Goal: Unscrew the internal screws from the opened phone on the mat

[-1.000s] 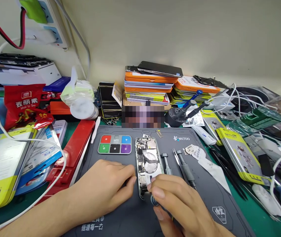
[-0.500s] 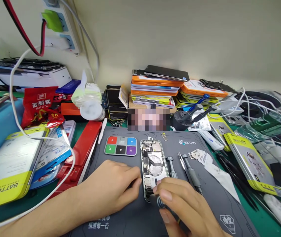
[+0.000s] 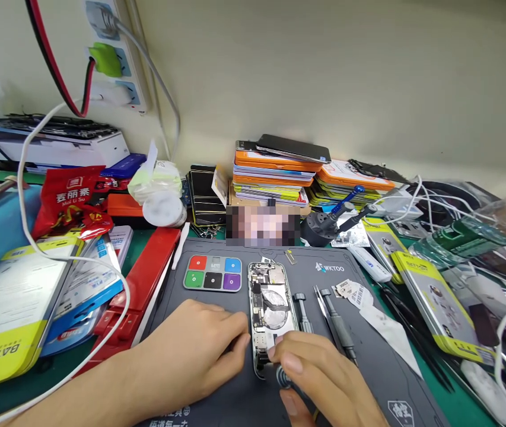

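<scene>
An opened phone (image 3: 271, 302) with bare circuitry lies lengthwise on a dark grey work mat (image 3: 368, 367). My left hand (image 3: 194, 350) rests on the mat against the phone's left edge, fingers curled and pressed to its side. My right hand (image 3: 324, 379) pinches a screwdriver (image 3: 285, 378) with a ridged round cap, its tip down at the phone's near end. The tip itself is hidden by my fingers.
On the mat lie a coloured screw tray (image 3: 213, 273), two more drivers (image 3: 302, 311), tweezers (image 3: 324, 308) and paper scraps (image 3: 381, 314). Battery boxes (image 3: 430, 296), cables and stacked orange cases (image 3: 274, 169) crowd the edges. A red case (image 3: 146, 284) and a white cable (image 3: 101, 350) lie on the left.
Both hands stay at the phone's near end with the screwdriver. Only the view has shifted, first rightward, then slightly back and up; the wall sockets show more.
</scene>
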Demonstrator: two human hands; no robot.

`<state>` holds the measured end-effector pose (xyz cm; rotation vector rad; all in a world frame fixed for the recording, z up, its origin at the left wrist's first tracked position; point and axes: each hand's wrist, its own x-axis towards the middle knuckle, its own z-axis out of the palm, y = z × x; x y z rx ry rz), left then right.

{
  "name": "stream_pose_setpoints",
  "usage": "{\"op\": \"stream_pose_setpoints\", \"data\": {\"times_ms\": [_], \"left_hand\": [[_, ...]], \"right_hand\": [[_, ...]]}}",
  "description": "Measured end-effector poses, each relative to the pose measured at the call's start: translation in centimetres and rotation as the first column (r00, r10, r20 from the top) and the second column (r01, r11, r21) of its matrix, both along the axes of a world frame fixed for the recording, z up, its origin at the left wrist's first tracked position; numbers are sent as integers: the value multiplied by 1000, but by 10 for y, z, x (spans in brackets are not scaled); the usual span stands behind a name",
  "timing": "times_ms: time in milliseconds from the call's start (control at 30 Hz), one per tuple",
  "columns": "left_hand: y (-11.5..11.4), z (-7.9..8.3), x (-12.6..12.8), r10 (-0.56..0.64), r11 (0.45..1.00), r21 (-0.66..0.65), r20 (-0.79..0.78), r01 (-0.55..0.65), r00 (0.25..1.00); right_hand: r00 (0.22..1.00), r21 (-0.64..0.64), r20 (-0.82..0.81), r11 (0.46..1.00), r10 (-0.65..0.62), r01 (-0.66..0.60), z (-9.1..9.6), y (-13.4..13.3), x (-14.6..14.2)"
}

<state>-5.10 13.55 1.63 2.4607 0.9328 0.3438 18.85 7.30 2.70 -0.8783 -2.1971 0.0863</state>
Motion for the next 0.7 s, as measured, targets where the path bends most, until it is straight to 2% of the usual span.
{"op": "stream_pose_setpoints", "data": {"times_ms": [100, 233, 367, 533, 700], "left_hand": [[0, 1, 0, -8, 1000, -17, 1, 8, 1000], [0, 1, 0, -12, 1000, -17, 3, 12, 1000], [-1, 0, -1, -15, 1000, -25, -9, 15, 1000], [-1, 0, -1, -15, 999, -31, -23, 14, 1000], [0, 0, 0, -19, 999, -31, -25, 18, 1000]], "right_hand": [[997, 30, 76, 999, 28, -31, 9, 7, -3], [995, 34, 95, 999, 33, -36, 14, 15, -7], [997, 7, 67, 999, 40, -41, 6, 10, -4], [997, -44, -41, 997, 58, -60, -7, -1, 2], [997, -82, -44, 995, 62, -65, -4, -1, 2]]}}
